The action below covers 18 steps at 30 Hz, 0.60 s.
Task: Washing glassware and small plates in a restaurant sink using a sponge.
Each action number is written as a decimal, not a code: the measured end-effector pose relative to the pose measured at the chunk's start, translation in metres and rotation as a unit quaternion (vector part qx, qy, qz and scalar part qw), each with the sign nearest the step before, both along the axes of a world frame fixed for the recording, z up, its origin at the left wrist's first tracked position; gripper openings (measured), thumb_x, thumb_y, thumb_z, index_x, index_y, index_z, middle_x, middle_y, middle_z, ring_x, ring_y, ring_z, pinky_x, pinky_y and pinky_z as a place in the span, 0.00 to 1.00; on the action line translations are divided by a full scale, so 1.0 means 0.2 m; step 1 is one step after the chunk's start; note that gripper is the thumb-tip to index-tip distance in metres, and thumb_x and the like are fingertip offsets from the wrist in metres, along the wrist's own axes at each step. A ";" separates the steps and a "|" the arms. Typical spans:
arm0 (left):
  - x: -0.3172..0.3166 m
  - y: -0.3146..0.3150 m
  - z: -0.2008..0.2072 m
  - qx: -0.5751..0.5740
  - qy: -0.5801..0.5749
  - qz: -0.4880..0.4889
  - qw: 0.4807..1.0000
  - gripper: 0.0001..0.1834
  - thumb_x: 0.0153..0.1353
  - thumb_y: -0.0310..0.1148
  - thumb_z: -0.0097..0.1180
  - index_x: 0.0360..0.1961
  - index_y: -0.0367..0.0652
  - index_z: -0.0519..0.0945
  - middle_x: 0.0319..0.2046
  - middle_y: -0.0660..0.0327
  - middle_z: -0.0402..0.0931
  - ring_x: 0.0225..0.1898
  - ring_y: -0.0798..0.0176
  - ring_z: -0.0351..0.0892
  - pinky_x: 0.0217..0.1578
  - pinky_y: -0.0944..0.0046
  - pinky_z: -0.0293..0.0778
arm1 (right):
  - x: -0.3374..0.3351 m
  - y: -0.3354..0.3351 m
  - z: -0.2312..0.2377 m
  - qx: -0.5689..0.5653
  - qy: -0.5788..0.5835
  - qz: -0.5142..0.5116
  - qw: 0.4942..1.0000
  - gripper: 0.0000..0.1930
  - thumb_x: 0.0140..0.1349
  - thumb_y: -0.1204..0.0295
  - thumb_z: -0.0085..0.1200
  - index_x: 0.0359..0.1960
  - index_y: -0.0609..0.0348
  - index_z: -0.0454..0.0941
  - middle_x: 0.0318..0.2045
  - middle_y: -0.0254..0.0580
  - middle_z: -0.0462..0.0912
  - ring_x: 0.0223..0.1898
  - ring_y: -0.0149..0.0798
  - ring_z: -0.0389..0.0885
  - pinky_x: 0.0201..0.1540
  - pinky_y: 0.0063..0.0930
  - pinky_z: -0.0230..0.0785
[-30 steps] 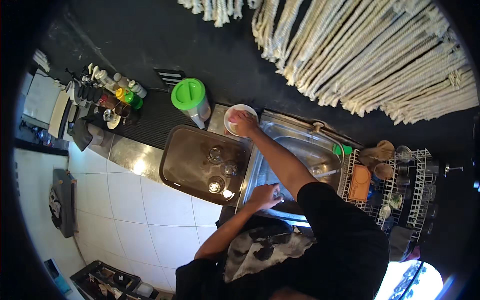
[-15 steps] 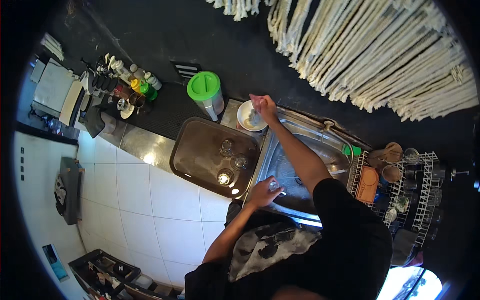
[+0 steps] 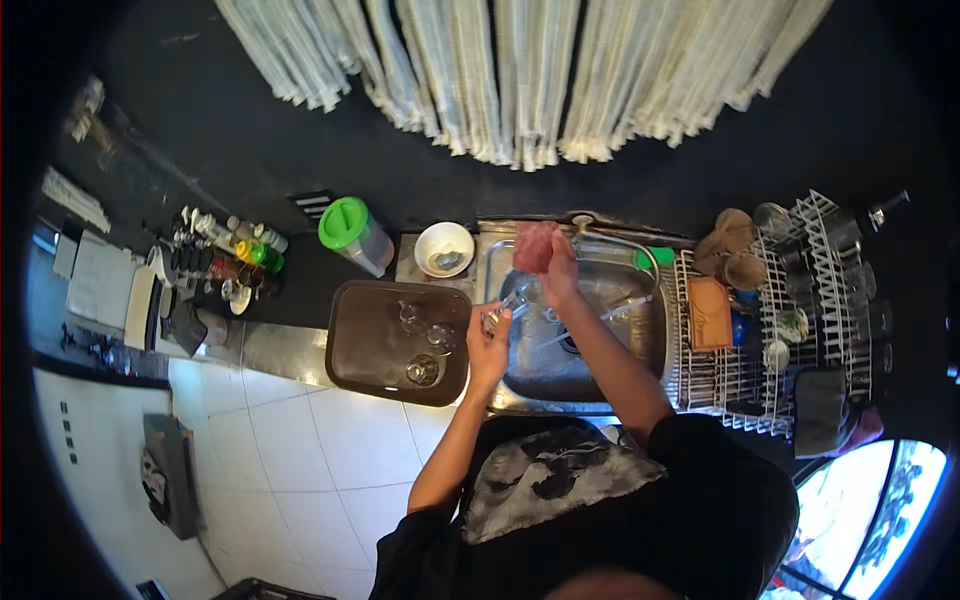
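Observation:
Over the left part of the metal sink (image 3: 540,385), my left hand (image 3: 488,348) is closed on a small clear drinking glass (image 3: 514,302), held tilted. Close by on its far right, my right hand (image 3: 563,278) grips a pink sponge (image 3: 537,246) above the sink's far side. The sponge and the glass look slightly apart. Left of the sink's far corner stands a white bowl (image 3: 431,239) with something greyish in it, too blurred to name. Three clear glasses, one of them this glass (image 3: 440,337), stand on a brown tray (image 3: 365,345) left of the sink.
A curved faucet (image 3: 618,243) reaches over the sink, with a green object (image 3: 654,258) beside it. On the right, a white wire dish rack (image 3: 690,365) holds cups and glasses. A lidded pitcher (image 3: 365,245) and several bottles (image 3: 262,256) stand at left.
My right hand has brought the pink sponge from the bowl to above the sink. My left hand has moved farther out with the glass, nearer the sponge. The view has turned.

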<state>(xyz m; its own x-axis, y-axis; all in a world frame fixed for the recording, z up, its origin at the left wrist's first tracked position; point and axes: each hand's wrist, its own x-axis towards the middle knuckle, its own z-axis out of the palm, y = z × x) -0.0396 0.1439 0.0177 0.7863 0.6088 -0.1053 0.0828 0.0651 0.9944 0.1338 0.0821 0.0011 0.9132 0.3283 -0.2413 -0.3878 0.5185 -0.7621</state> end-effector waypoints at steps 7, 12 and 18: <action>0.25 -0.28 0.26 -0.043 -0.080 -0.110 0.990 0.18 0.66 0.41 0.52 0.50 0.39 0.73 0.19 0.72 0.67 0.16 0.80 0.61 0.15 0.76 0.57 | -0.35 -0.58 0.27 -0.161 -0.138 -0.039 0.976 0.15 0.68 0.61 0.46 0.48 0.58 0.76 0.42 0.31 0.79 0.44 0.23 0.74 0.48 0.23 0.67; 0.37 -0.45 0.34 -0.001 -0.043 -0.245 0.968 0.17 0.65 0.37 0.53 0.50 0.38 0.74 0.24 0.71 0.72 0.20 0.81 0.62 0.20 0.78 0.57 | -0.28 -0.86 0.31 -0.096 -0.122 -0.014 0.988 0.16 0.69 0.60 0.46 0.44 0.60 0.77 0.33 0.26 0.75 0.35 0.20 0.69 0.43 0.17 0.67; 0.48 -0.49 0.39 0.051 -0.060 -0.403 0.912 0.15 0.66 0.37 0.52 0.49 0.39 0.74 0.32 0.67 0.77 0.28 0.78 0.69 0.29 0.76 0.64 | -0.26 -1.07 0.39 -0.075 -0.041 0.096 0.992 0.20 0.69 0.53 0.43 0.44 0.58 0.77 0.33 0.30 0.76 0.31 0.22 0.72 0.34 0.19 0.72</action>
